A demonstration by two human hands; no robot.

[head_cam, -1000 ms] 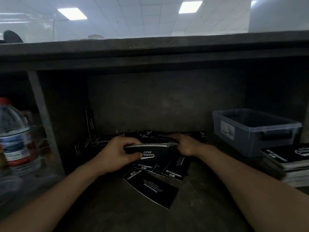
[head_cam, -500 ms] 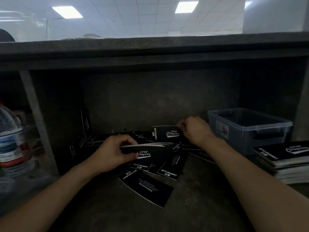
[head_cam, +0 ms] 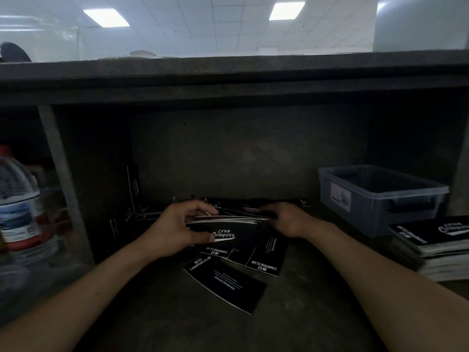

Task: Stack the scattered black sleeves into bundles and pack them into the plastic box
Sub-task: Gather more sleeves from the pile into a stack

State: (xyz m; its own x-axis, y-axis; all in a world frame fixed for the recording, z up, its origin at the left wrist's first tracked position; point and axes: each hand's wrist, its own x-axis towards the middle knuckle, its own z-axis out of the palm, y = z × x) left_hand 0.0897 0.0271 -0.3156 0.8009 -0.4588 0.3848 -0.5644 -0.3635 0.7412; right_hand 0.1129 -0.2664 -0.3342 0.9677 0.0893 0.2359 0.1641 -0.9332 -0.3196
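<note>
A bundle of black sleeves [head_cam: 236,231] printed "Club Camping" stands on edge in the shelf bay. My left hand [head_cam: 177,229] grips its left end, thumb on the front face. My right hand [head_cam: 286,219] holds the bundle's right end, fingers curled round the sleeves. Several loose black sleeves [head_cam: 225,284] lie scattered flat on the shelf floor under and in front of the bundle. More sleeves [head_cam: 134,189] lean against the left wall. The clear plastic box [head_cam: 380,196] sits at the right, and I see nothing inside it.
A finished stack of sleeves [head_cam: 436,240] lies in front of the box at the right edge. A water bottle [head_cam: 20,209] stands in the bay to the left behind a grey upright [head_cam: 63,179]. A dark shelf top [head_cam: 228,72] hangs over the bay.
My right hand came back from near the box with a sleeve and now meets the right end of the bundle. My left hand kept its grip and hardly moved.
</note>
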